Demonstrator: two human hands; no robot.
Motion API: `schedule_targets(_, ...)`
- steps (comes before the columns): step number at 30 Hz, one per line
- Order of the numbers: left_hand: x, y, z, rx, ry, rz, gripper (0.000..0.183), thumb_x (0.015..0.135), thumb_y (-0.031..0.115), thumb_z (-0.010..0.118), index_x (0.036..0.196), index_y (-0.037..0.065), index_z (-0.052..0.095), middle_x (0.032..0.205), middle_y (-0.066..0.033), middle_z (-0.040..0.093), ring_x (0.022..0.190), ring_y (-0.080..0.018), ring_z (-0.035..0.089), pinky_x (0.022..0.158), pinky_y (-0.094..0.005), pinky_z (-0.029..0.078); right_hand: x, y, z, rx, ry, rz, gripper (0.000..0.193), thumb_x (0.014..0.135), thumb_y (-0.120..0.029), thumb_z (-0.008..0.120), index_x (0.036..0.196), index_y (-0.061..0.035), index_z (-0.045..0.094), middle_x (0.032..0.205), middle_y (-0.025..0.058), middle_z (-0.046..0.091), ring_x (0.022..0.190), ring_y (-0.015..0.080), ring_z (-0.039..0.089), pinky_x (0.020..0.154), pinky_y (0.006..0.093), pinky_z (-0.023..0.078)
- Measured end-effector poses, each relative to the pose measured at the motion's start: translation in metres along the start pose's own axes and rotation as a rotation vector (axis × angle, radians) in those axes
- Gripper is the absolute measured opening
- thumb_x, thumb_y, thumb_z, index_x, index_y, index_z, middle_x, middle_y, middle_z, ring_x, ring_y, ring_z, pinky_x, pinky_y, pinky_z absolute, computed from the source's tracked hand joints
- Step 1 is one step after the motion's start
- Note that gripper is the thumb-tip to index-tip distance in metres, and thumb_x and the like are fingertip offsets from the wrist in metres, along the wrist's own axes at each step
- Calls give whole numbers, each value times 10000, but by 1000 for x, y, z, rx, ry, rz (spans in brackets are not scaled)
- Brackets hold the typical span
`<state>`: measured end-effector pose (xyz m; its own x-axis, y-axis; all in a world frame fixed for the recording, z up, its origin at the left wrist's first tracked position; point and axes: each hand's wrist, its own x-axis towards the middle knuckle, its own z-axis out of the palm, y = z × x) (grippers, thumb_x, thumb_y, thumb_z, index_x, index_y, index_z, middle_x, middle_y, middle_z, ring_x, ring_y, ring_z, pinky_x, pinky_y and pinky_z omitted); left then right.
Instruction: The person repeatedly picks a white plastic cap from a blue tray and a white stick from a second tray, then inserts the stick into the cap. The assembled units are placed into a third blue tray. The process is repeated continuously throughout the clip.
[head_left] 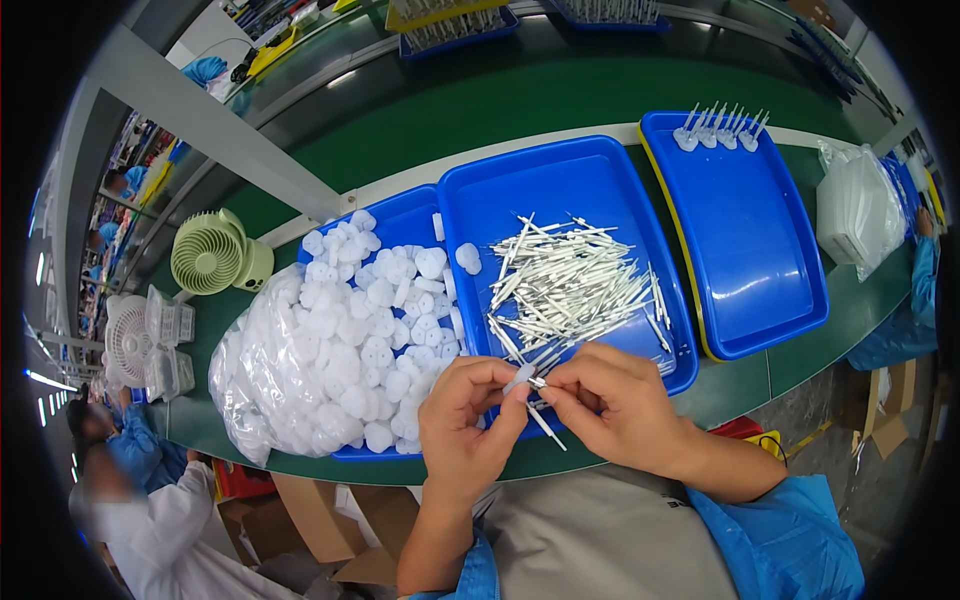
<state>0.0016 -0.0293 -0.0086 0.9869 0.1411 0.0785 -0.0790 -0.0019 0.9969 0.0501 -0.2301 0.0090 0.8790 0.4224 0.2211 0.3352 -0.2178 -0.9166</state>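
Note:
My left hand (468, 425) pinches a small translucent white plastic disc (519, 377) between thumb and fingertips. Against it, my right hand (628, 412) grips thin white rods with metal-looking ends; one rod (546, 426) slants down below the fingertips. How the disc and rods touch is partly hidden by my fingers. Both hands are over the front edge of the middle blue tray (540, 155), which holds a loose heap of similar rods (570, 285). A single white disc (468, 258) lies at this tray's left side.
Left, a blue tray (405, 207) and clear bag (255, 375) hold many white discs (375, 300). Several discs with upright rods (718, 135) stand at the far end of the right blue tray (750, 250). A green fan (210, 252) and bagged white parts (858, 210) flank the trays. People work nearby.

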Motion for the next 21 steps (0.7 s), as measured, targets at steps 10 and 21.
schedule_targets(10, -2, 0, 1, 303, -63, 95, 174, 1039, -109, 737, 1206, -83, 695, 1195, -107, 688, 1046, -143, 746, 929, -295, 634, 6, -2, -5, -235, -73, -122, 99, 980, -25, 788, 1027, -20, 700, 912, 126, 643, 708, 347, 673, 615, 451, 537)
schedule_targets(21, 3, 7, -1, 13, 5, 277, 305, 939, -141, 779, 1223, -68, 694, 1360, -214, 668, 1279, -368, 760, 1056, -379, 648, 3, -4, 1, -112, 46, -216, 187, 943, -8, 854, 1117, 4, 787, 976, 122, 721, 775, 277, 738, 653, 387, 582)
